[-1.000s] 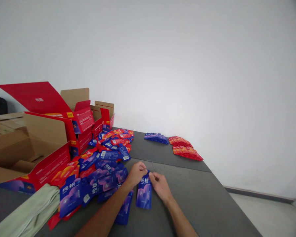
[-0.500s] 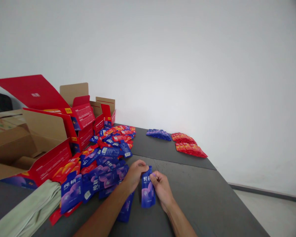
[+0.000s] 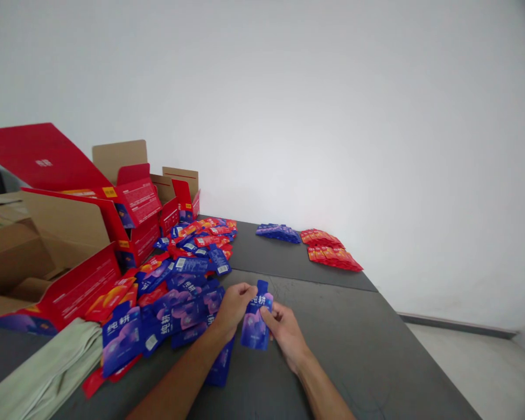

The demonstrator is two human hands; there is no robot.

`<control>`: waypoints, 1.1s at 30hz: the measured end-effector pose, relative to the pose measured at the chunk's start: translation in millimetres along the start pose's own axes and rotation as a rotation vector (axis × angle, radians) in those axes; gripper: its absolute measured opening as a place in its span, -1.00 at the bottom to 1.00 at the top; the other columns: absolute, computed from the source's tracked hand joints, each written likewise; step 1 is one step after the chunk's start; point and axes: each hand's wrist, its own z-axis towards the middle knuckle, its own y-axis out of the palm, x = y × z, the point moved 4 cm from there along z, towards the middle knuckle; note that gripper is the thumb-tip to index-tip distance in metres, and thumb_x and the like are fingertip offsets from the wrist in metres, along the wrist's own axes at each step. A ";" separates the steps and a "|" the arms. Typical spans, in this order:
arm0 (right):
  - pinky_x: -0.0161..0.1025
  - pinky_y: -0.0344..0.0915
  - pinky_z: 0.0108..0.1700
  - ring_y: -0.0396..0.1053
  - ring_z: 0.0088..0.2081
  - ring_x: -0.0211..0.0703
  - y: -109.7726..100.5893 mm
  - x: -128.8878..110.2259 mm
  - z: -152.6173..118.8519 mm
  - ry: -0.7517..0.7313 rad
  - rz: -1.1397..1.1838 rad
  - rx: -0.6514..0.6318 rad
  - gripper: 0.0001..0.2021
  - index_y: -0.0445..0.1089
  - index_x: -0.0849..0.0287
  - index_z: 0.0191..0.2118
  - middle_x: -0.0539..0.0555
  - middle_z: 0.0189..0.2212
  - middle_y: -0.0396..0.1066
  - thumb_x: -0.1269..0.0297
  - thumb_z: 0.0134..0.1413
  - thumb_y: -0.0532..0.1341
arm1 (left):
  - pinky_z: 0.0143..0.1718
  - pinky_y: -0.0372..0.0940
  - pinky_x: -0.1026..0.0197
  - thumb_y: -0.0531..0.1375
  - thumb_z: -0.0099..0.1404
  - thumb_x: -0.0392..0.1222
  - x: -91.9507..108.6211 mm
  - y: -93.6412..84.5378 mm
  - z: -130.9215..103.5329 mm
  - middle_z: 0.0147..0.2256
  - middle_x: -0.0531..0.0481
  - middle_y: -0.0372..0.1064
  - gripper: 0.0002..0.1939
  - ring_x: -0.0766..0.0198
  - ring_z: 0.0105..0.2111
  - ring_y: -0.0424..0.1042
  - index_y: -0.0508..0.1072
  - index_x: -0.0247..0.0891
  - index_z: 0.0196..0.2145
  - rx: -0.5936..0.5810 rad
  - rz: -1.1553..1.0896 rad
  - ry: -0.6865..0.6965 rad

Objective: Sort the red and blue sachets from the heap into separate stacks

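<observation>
A blue pouch (image 3: 255,329) with purple round shapes and white lettering hangs between my two hands, above the dark table. My left hand (image 3: 236,306) pinches its upper left edge. On its right edge, my right hand (image 3: 284,332) has its thumb over the front and its fingers behind. Left of my hands lies a loose pile of blue pouches (image 3: 188,315), mixed with red and orange pouches (image 3: 114,297). One blue pouch (image 3: 221,364) lies partly hidden under my left forearm.
Open red boxes (image 3: 83,286) line the left side of the dark table (image 3: 324,350). A pale green cloth (image 3: 48,373) lies at the front left. Toward the wall are a row of blue pouches (image 3: 277,233) and two rows of red pouches (image 3: 332,256).
The held pouch has risen slightly and tilted, its lower end swinging left. My right thumb now lies lower on its front. The whole view has shifted a little.
</observation>
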 end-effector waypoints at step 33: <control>0.00 0.26 0.05 0.28 0.04 0.03 -27.5 -35.6 -12.8 -0.622 -0.696 0.343 -0.69 0.39 0.07 0.04 0.20 0.01 0.34 0.17 0.24 0.09 | -0.04 0.23 0.13 0.12 0.26 -0.27 31.8 -4.8 -6.9 -0.20 -0.05 0.53 -0.74 0.12 -0.14 0.41 0.59 -0.11 -0.19 -0.127 0.476 0.450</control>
